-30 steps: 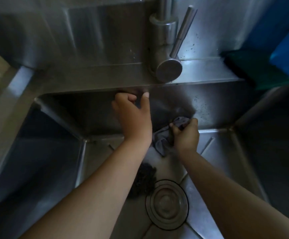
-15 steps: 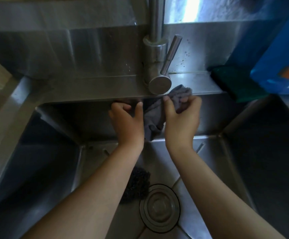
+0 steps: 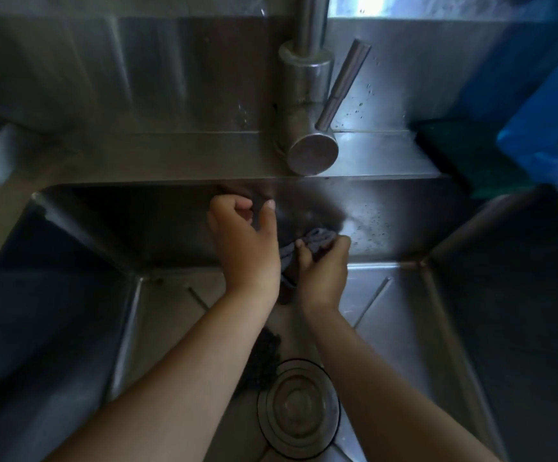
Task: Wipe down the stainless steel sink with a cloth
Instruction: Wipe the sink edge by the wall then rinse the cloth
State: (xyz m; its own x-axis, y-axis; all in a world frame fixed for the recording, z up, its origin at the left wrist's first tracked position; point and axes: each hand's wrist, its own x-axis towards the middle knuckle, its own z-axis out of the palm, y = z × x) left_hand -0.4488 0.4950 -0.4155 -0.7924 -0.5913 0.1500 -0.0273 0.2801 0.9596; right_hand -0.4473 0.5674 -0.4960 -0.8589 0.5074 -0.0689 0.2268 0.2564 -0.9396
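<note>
The stainless steel sink [image 3: 404,328] fills the view, a deep square basin. My right hand [image 3: 321,275] grips a bunched grey cloth [image 3: 317,240] and presses it against the sink's back wall [image 3: 387,221], low down near the floor. My left hand [image 3: 244,248] is just left of it, fingers loosely curled with the thumb up, against the same wall and holding nothing. Part of the cloth hangs hidden between the two hands.
A steel tap [image 3: 307,105] with a lever stands on the back ledge above the hands. A round drain cover [image 3: 299,408] lies in the basin floor, with a dark scouring pad [image 3: 264,358] beside it. A green sponge [image 3: 464,155] and blue package [image 3: 551,128] sit at the right.
My right hand has brought the cloth down from the back ledge by the tap to the lower back wall. My left hand has stayed almost in place.
</note>
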